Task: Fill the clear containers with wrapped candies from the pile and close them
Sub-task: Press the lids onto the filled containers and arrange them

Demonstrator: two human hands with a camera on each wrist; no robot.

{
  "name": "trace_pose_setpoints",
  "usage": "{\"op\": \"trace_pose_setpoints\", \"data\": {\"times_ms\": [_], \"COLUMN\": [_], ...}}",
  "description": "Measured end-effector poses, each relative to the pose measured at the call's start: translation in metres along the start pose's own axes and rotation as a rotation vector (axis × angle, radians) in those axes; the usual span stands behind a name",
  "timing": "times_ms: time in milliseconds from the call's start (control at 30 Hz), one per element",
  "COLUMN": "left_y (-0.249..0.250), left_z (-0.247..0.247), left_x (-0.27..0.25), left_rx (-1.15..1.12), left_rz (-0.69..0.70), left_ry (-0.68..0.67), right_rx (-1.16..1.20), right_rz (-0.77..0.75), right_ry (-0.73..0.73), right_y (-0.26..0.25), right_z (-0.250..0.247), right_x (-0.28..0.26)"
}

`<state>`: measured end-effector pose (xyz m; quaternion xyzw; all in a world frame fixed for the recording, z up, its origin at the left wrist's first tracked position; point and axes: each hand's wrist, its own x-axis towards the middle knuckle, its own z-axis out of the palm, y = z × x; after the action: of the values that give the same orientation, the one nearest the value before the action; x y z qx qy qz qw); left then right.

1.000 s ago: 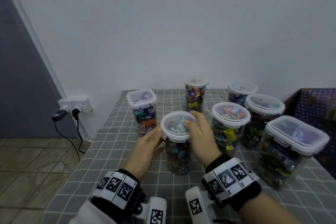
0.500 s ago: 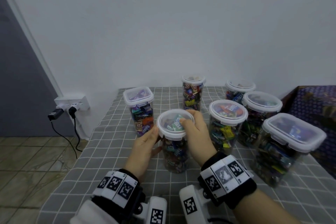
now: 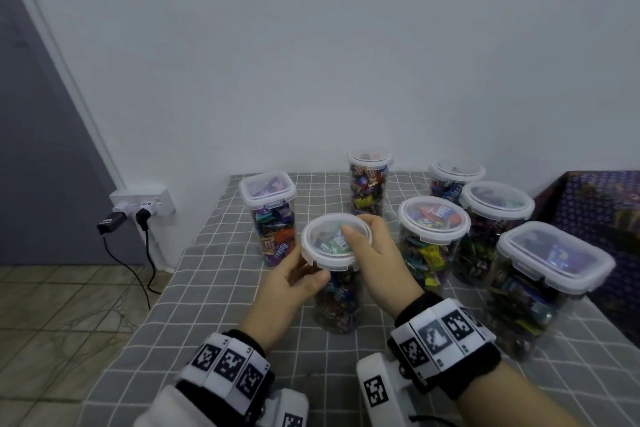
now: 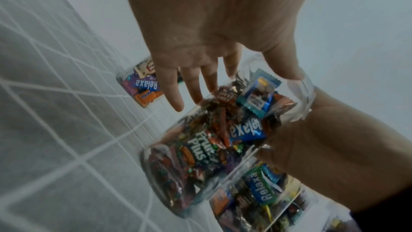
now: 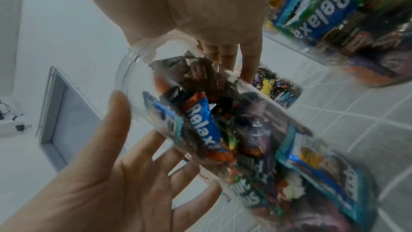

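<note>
Clear round container (image 3: 337,298), full; lid (image 3: 336,240) seated as before. My right hand (image 3: 375,262) grasps its rim; left hand (image 3: 289,284), fingers relaxed, now steadies the wall. Latching remains.

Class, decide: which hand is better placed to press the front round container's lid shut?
The right hand: its thumb already lies on the lid. The left hand, fingers straight, steadies the container lower down.

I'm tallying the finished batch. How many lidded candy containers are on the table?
7. One between the hands; a square one at back left; one at back centre; three round ones at right; a big rectangular one nearest right. Others may lie outside the view.
</note>
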<state>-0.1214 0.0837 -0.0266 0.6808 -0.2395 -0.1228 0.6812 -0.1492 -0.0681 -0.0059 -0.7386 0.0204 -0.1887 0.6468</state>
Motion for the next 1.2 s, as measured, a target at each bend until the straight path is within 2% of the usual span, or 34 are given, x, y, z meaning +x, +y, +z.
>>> {"op": "trace_pose_setpoints", "data": {"times_ms": [167,300,400,567,700,900,1033,1200], "left_y": [-0.005,-0.004,-0.004,0.009,0.024,0.039,0.038,0.022], "left_z": [-0.005,-0.009,-0.02,-0.045,-0.065,-0.09,-0.099,-0.103], "left_x": [0.002,0.006,0.011,0.017,0.025,0.054,0.077,0.091], "left_rx": [0.058,0.101,0.196,0.261,0.365,0.566,0.596,0.479], "left_rz": [-0.01,0.006,0.028,0.038,0.107,0.174,0.064,-0.043], "left_ry": [-0.04,-0.067,-0.037,0.168,0.349,0.443,0.448,0.391], "right_rx": [-0.059,-0.143,-0.155,-0.18,-0.205,-0.252,-0.278,-0.272], "right_rz": [-0.053,-0.078,-0.071,-0.049,-0.021,0.025,0.046,0.106], "right_ry": [-0.093,-0.041,-0.019,0.084,0.142,0.277,0.303,0.36], "right_y": [-0.01,-0.007,-0.003,0.004,0.012,0.022,0.02,0.024], "right_z": [-0.002,-0.002,0.002,0.005,0.004,0.017,0.027,0.034], "right_x": [-0.018,-0.018,-0.014,0.011,0.039,0.085,0.114,0.14]}}
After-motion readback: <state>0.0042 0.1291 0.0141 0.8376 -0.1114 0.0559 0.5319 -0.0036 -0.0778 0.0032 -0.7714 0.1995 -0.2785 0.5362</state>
